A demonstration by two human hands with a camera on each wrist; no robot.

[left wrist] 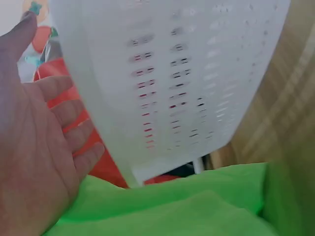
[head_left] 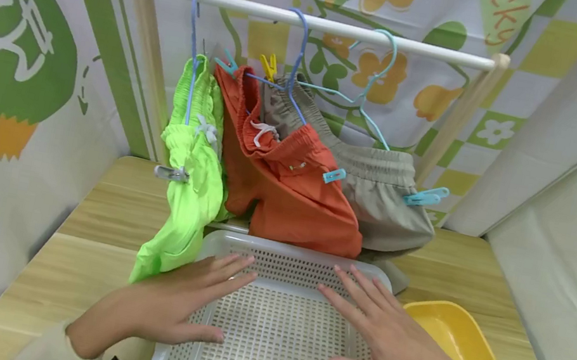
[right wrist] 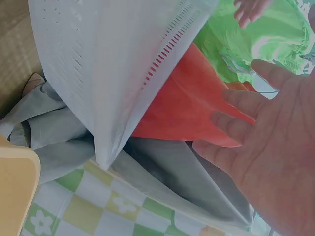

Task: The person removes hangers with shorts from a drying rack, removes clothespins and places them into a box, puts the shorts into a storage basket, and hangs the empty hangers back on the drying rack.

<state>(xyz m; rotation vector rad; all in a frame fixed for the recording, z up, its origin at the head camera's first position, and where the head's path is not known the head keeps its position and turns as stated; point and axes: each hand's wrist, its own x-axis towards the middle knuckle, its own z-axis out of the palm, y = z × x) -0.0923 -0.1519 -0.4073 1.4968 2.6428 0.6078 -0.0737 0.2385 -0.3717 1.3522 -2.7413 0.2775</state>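
Now both hands flat, fingers spread, left hand and right hand over white basket.

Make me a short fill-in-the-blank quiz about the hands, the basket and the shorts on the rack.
Both hands, left hand and right hand, hover flat over the white ____.
Between the green shorts and the grey shorts hang the ____ shorts.
Right of the basket sits a ____ tub.

Missing: basket; orange; yellow

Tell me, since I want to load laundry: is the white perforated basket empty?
Empty: the white basket's perforated bottom shows bare; left hand and right hand hover open above it.
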